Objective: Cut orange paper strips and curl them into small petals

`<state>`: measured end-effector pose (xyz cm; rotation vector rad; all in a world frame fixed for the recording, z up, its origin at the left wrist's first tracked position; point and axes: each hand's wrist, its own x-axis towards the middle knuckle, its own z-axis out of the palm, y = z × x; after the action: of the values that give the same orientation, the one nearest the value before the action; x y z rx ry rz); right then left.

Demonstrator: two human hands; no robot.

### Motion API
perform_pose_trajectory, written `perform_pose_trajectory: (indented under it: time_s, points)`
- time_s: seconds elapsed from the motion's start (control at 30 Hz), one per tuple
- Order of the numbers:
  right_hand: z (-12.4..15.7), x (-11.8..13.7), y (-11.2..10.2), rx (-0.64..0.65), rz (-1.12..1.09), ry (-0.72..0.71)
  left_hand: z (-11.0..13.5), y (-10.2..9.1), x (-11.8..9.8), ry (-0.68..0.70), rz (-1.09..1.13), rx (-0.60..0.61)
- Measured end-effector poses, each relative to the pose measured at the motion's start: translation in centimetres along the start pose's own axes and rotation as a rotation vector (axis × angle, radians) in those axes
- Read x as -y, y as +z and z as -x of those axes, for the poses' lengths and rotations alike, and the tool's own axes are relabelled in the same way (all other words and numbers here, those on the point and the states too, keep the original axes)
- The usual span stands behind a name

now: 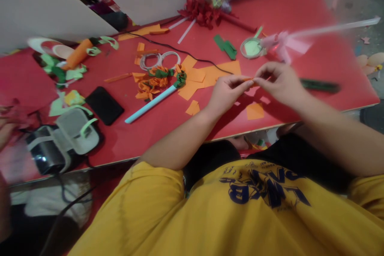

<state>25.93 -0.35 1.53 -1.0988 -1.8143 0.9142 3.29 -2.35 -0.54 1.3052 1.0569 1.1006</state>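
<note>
My left hand and my right hand meet above the front part of the red table. Thumbs and fingers of both pinch a small piece of orange paper, mostly covered by the fingertips. Below them lies an orange paper square. Larger orange paper sheets spread out behind my left hand. To its left rests a light blue paper stick, its upper end wrapped in green, beside a cluster of orange paper flowers.
Rolls of tape, a black phone and an open grey case lie leftward. Red paper flowers lie at the back. A pink paper flower and a blurred dark green item are rightward. Another person's hand shows far left.
</note>
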Motion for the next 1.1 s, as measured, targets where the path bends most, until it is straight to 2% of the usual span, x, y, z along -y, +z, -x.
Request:
perform_pose_trajectory:
  time_s: [0.27, 0.53, 0.77, 0.9, 1.1]
  points:
    - [0.0, 0.8, -1.1, 0.074, 0.083, -0.111, -0.1, -0.6, -0.1, -0.032, -0.077, 0.085]
    - [-0.3, 0.4, -1.1, 0.089, -0.038, -0.033, -0.3, -0.6, 0.6, -0.025, -0.007, 0.086]
    - [-0.6, -0.2, -1.4, 0.102, -0.154, 0.063, -0.5, -0.5, 0.5, -0.017, 0.028, 0.037]
    - [-0.6, 0.0, -1.4, 0.114, -0.156, 0.087, -0.4, -0.3, 0.4, -0.023, 0.04, 0.033]
    - [-0.5, 0.3, -1.1, 0.082, -0.066, 0.047, -0.3, -0.1, 0.3, 0.002, 0.028, 0.042]
